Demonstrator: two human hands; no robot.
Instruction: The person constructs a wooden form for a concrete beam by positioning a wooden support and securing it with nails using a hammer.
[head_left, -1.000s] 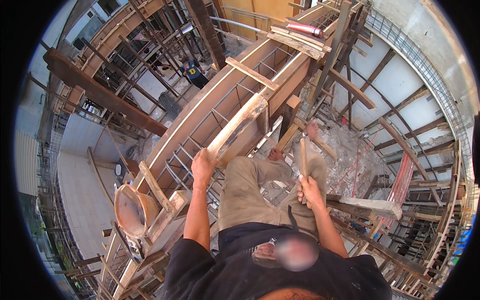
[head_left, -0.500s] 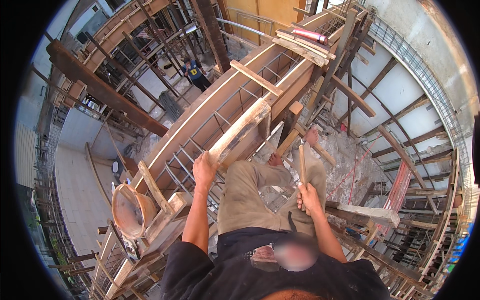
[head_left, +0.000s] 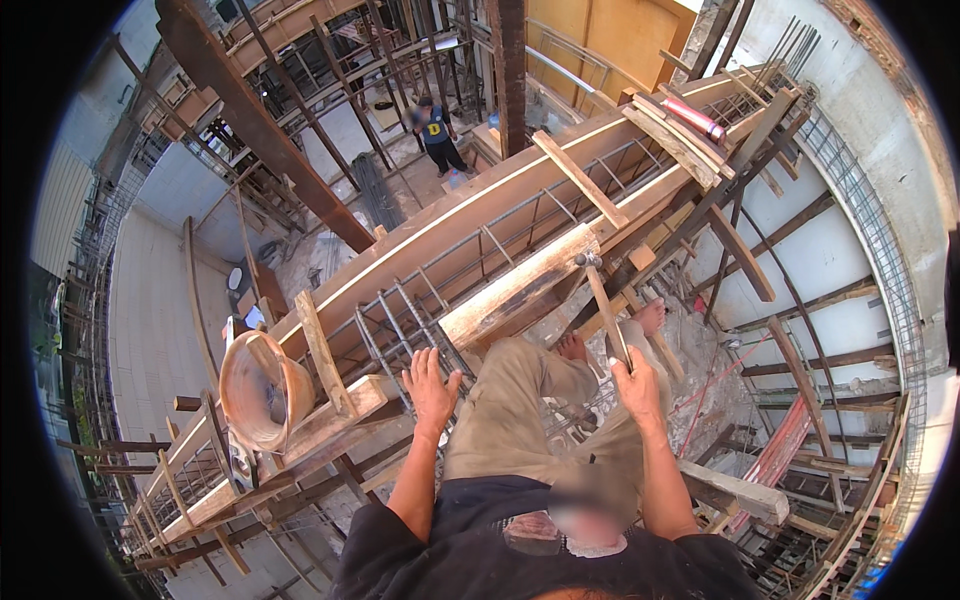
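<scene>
My right hand (head_left: 637, 385) is wrapped round the wooden handle of a hammer (head_left: 604, 303). The metal head is at the far end of a thick, worn wooden board (head_left: 515, 290); I cannot tell whether they touch. This board lies along the near side of a long timber beam form (head_left: 420, 232). Inside the form runs a cage of steel rebar (head_left: 480, 250). My left hand (head_left: 432, 388) is empty, its fingers spread, just short of the board's near end and beside the rebar. My bent knees are below the board.
An orange-brown bucket (head_left: 230, 388) stands on the form at the left. Short wood strips (head_left: 580, 180) cross the form, and a red cylinder (head_left: 694, 118) lies on boards at its far end. Rusty steel columns (head_left: 270, 130) rise beyond. A person (head_left: 438, 138) stands far below.
My left hand has let go of the board's near end and drawn back. My right hand has raised the hammer, bringing its head to the board's far end. The whole view has shifted.
</scene>
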